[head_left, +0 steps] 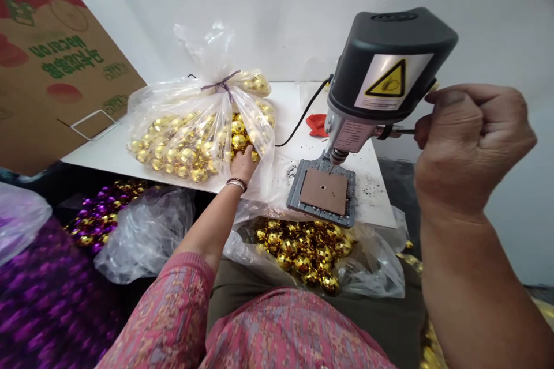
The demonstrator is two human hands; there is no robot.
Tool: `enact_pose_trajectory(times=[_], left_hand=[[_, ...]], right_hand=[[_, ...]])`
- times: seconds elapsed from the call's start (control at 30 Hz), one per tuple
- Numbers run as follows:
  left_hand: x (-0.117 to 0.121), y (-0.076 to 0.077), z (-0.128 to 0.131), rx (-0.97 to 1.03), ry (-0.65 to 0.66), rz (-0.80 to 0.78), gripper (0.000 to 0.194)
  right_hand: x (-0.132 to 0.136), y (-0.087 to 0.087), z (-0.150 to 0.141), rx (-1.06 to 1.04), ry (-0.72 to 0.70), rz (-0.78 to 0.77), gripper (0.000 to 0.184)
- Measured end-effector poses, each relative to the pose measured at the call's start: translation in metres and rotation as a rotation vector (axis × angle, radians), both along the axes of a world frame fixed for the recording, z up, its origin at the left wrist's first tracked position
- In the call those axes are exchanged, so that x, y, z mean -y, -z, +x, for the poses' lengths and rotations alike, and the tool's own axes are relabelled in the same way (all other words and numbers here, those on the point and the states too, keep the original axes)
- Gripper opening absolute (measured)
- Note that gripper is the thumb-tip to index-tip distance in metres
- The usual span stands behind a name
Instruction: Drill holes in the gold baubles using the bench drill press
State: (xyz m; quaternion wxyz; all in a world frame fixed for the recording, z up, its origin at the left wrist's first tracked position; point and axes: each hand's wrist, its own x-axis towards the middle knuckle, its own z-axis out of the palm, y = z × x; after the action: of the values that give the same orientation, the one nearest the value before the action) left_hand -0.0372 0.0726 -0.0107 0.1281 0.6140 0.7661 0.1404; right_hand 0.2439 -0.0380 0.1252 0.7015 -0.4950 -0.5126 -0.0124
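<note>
The left hand (243, 164) touches a tied plastic bag (173, 104) of gold mirror balls (194, 150). To that hand's right stands a bench drill press (392, 63), its brown-padded base plate (324, 191) nearby. The right hand (474, 147) forms a fist around the feed handle (404, 132). Below the left hand, an open bag (372, 277) holds more gold balls (303, 256).

Cardboard carton (52, 57): cut off at top and left. Drill press feed handle (404, 132): grip end hidden inside right hand (474, 147). Drill-head plate lettering (352, 136): too small to read.
</note>
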Motion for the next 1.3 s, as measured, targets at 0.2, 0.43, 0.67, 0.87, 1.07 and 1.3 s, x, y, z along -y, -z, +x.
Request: enact_pose_trajectory(times=[0.2, 0.43, 0.67, 0.87, 1.07, 1.3], left_hand=[[0.024, -0.011, -0.021, 0.876, 0.107, 0.080, 0.061], [0.088, -0.025, -0.018, 1.666, 0.386, -0.164, 0.066], [0.113, -0.007, 0.025, 1.842, 0.224, -0.347, 0.056], [0.116, -0.001, 0.045, 1.584, 0.347, -0.238, 0.073], [0.093, -0.006, 0.068, 1.104, 0.525, -0.188, 0.054], [0.062, -0.006, 0.096, 0.949, 0.490, -0.246, 0.043]], right_hand=[[0.001, 0.005, 0.005, 0.070, 0.047, -0.023, 0.024], [-0.011, -0.019, 0.009, 0.011, -0.014, -0.112, 0.019], [-0.052, -0.050, 0.020, -0.193, -0.099, -0.208, 0.022], [-0.071, -0.055, 0.022, -0.193, -0.022, -0.289, 0.029], [-0.074, -0.056, 0.027, -0.091, 0.096, -0.279, 0.042], [-0.068, -0.057, 0.022, -0.056, 0.047, -0.360, 0.029]])
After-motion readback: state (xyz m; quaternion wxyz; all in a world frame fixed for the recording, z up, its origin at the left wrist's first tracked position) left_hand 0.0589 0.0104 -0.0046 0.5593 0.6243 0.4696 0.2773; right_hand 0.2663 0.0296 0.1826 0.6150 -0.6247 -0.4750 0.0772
